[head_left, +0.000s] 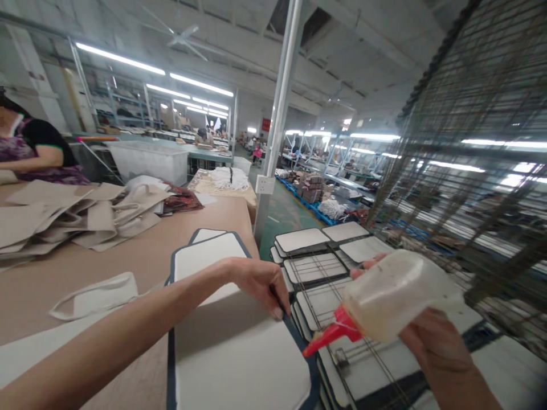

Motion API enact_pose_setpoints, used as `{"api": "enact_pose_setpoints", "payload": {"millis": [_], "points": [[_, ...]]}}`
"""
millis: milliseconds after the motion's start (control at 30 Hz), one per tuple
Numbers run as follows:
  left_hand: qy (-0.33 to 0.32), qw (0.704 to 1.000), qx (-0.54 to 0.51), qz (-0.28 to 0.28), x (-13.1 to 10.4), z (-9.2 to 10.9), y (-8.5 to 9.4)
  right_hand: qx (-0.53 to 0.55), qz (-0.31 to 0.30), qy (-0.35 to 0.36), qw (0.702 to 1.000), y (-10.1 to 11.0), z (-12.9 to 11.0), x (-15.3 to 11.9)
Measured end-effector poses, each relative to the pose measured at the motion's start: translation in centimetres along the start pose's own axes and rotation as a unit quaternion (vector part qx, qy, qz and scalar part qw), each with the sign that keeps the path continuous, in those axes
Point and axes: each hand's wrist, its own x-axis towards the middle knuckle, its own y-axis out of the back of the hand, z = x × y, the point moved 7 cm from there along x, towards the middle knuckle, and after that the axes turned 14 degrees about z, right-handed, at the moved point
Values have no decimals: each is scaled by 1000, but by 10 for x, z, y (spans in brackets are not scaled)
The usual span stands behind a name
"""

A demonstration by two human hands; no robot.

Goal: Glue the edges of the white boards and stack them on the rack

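Observation:
My right hand (436,336) is wrapped around a translucent squeeze bottle (397,293), tilted so that its red nozzle (333,333) points down and left. The nozzle tip is at the dark border of a white panel (239,353) with rounded corners. On that panel's right edge, my left hand (262,285) has its fingers curled in and pressed together, gripping the border. The forearm crosses over the panel from the lower left. Another similar white panel (207,234) shows partly from underneath at the far end.
Beside the table (222,213), wire racks (316,267) carry several dark-edged panels. A tall wire mesh (478,97) rises at the right. Beige fabric pieces (94,213) are heaped at the left, near a seated person (38,145). A metal post (277,114) stands beyond the table corner.

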Motion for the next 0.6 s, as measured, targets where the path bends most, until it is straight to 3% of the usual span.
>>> {"api": "enact_pose_setpoints", "payload": {"millis": [200,400,600], "points": [[0,1000,10,-26,-2,7,-7,11,-77,-14,997,0,20,18],[-4,999,-5,-31,-2,10,-9,-4,-3,-45,999,11,31,31],[-6,1000,-10,-21,-6,6,-7,4,-6,-32,999,3,32,33]]}}
